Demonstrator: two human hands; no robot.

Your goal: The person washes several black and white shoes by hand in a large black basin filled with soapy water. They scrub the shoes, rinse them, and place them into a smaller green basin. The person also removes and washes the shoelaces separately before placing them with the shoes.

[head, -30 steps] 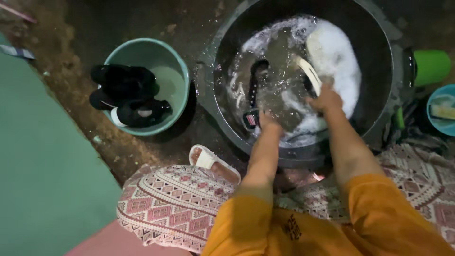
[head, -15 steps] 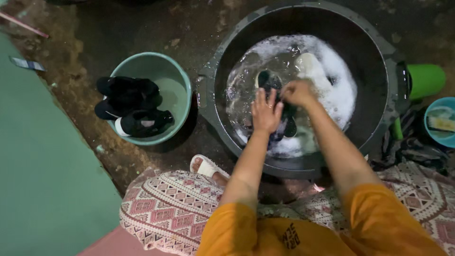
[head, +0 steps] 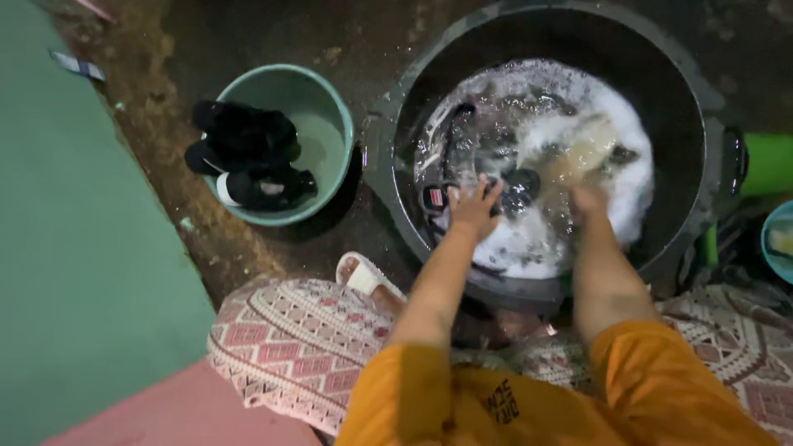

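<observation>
A big dark basin (head: 702,107) holds foamy water. A black shoe (head: 450,153) lies in the suds at the left side of it. My left hand (head: 474,207) rests at the near end of that shoe, fingers spread and flat, gripping nothing. My right hand (head: 588,201) is closed around a pale scrubbing brush (head: 578,153), which is motion-blurred over the foam in the middle right of the basin. Both forearms reach out from orange sleeves.
A green bucket (head: 330,124) with black shoes (head: 248,153) in it stands left of the basin on wet dirt ground. A green cup (head: 768,163) and a blue bowl (head: 778,248) sit at the right edge. My foot in a white sandal (head: 362,277) is beside the basin.
My right hand pulled back toward the near rim and swept the brush across the foam. My left hand slid nearer along the black shoe. The view shifted slightly right.
</observation>
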